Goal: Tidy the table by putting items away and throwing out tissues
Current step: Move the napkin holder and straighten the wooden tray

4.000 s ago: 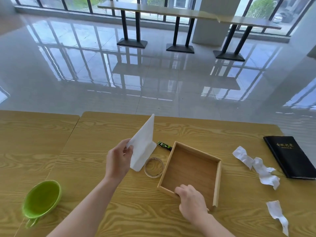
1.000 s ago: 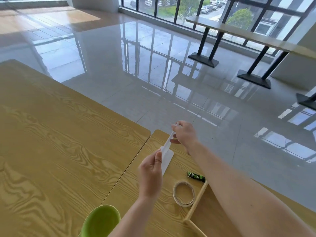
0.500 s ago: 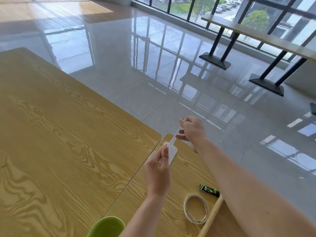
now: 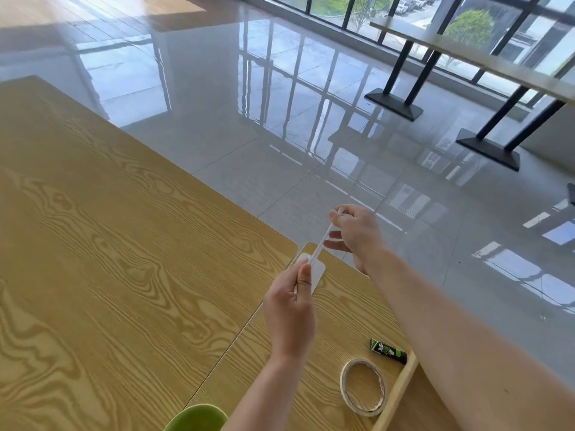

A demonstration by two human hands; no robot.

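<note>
Tissue hangs in the air between the two hands, drawn out in a line and seen almost edge-on, so its top reads as a thin white strip with a broader flap drooping just past the left thumb. The left hand pinches the near end between thumb and forefinger, the other fingers curled under. The right hand, reaching further out, nips the far end at its fingertips, with the lower fingers held looser below the strip. Both hands are raised above the desk, over the seam where two tops meet near their far corners.

Judging by the droop, the sheet is very light, soft and limp, with no stiffness of its own. It should tear if the two pinches pull apart hard, and it will flap or slip if only one corner is held. The ends where the fingers already are look like the sound places to grip, or it could be gathered into one palm and balled up for throwing out. No bin is in view.

Near the right forearm, toward the body, a tape ring lies flat beside a small green-and-black packet and the rim of a wooden tray. A green bowl sits beside the left forearm.
</note>
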